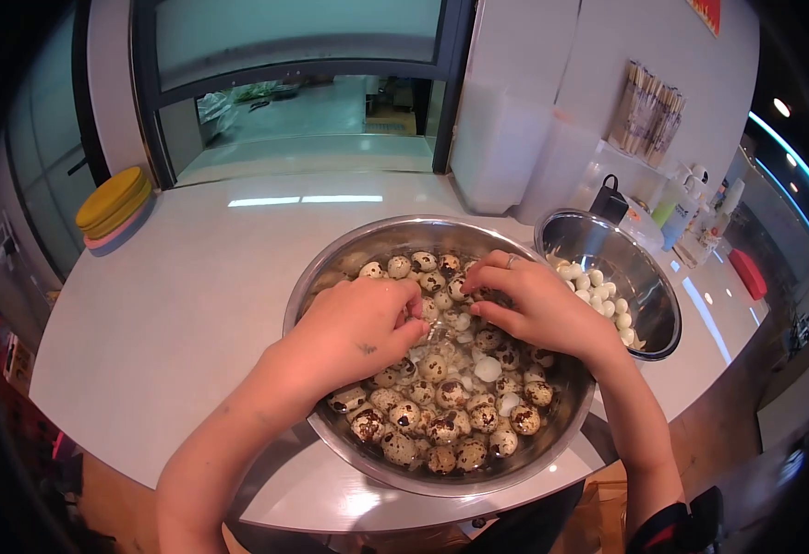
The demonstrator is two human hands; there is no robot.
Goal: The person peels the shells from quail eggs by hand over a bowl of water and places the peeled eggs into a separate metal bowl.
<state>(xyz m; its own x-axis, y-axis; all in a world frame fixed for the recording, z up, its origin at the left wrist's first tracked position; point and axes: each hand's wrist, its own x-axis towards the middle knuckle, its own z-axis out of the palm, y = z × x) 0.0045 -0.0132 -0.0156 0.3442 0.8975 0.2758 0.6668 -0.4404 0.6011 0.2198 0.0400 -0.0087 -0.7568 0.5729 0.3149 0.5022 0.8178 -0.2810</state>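
Note:
A large steel basin (451, 487) holds water, many speckled quail eggs (449, 395) and loose bits of shell. My left hand (354, 319) is over its left side, fingers curled in and thumb close against them; whatever they hold is hidden. Opposite it, my right hand (543, 305) hangs over the upper right of the basin with a ring on one finger. Its thumb and bent fingers are apart, and a speckled egg (457, 288) lies at their tips. A whitish round piece (488, 369) floats among the eggs below the hands.
Behind my right hand, a smaller steel bowl (658, 277) contains peeled white eggs (598, 294). Bottles (691, 217), a black box (609, 199) and a red case (747, 275) stand farther right. Yellow and pink pads (114, 208) lie at the table's left, near a window opening.

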